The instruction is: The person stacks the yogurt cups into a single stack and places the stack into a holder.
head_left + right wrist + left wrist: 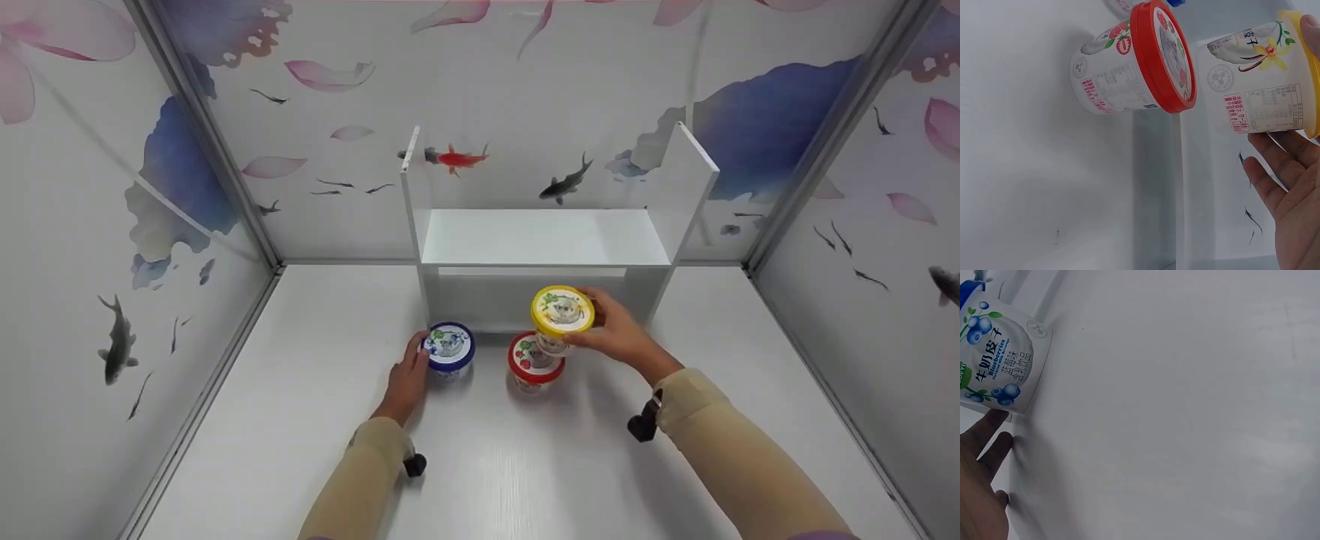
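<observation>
A yellow-lidded vanilla milk cup [562, 310] is held up by my right hand [619, 330], fingers and thumb around its side. In the right wrist view the vanilla flower on the cup's wall faces the camera. Just below it and slightly toward me, a red-lidded strawberry cup [1129, 64] stands on the table, partly overlapped in the head view. My left hand [409, 379] touches the left side of a blue-lidded blueberry cup [450, 349], which stands on the table. In the left wrist view its fingertips [995, 417] lie against the cup's wall, fairly straight; the thumb is hidden.
Behind the cups stands a white shelf unit [544, 236] with two upright side panels and a middle board. White walls [330, 217] printed with fish, petals and blue leaves enclose the table [495, 465] at the back and both sides.
</observation>
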A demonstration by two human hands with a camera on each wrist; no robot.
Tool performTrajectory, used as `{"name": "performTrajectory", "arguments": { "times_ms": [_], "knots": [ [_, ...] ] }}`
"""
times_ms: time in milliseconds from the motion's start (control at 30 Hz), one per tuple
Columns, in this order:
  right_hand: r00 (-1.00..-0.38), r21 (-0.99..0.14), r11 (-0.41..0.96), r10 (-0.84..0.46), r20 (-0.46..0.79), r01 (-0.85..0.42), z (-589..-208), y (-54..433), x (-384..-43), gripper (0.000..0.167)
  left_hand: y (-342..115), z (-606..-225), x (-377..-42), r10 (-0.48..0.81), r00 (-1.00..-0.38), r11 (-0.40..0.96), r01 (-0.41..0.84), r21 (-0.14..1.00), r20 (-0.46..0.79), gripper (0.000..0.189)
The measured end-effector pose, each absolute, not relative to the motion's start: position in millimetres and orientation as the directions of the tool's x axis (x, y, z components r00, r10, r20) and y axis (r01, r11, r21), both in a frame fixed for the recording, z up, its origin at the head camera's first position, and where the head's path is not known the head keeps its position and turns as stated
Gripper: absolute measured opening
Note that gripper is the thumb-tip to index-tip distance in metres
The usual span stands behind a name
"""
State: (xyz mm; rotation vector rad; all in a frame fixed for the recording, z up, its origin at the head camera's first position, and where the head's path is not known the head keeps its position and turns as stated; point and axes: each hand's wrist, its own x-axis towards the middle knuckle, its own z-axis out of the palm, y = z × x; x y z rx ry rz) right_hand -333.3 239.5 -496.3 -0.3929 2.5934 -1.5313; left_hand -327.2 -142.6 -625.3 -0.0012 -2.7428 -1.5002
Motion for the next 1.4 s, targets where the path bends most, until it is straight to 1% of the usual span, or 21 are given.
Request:
{"name": "performTrajectory", "arguments": {
  "times_ms": [233,400,567,867,1200,1400],
  "knots": [
    [-0.964,-0.868,0.473,-0.265,0.024,-0.152,-497,228,-336,0.107,-145,-623,-323,-0.014,-1.0,0.537,-0.004,0.843,0.005,0.046],
    [-0.957,-0.888,0.437,-0.291,0.013,-0.145,-498,217,-338,0.106,-146,-623,-321,-0.024,-1.0,0.536,-0.027,0.844,-0.017,0.046],
    [-0.954,-0.893,0.424,-0.3,0.02,-0.152,-496,210,-339,0.105,-147,-623,-322,-0.018,-1.0,0.535,-0.026,0.845,-0.019,0.048],
    [-0.946,-0.904,0.393,-0.321,0.035,-0.166,-494,199,-344,0.101,-150,-626,-323,0.003,-0.998,0.562,0.055,0.825,0.065,0.047],
    [-0.941,-0.913,0.374,-0.337,0.028,-0.162,-494,191,-345,0.102,-144,-625,-325,-0.001,-1.0,0.54,-0.003,0.842,-0.004,0.047],
    [-0.94,-0.921,0.36,-0.341,0.019,-0.149,-495,182,-345,0.101,-143,-623,-323,-0.003,-1.0,0.532,-0.015,0.846,-0.015,0.047]
  ]
}}
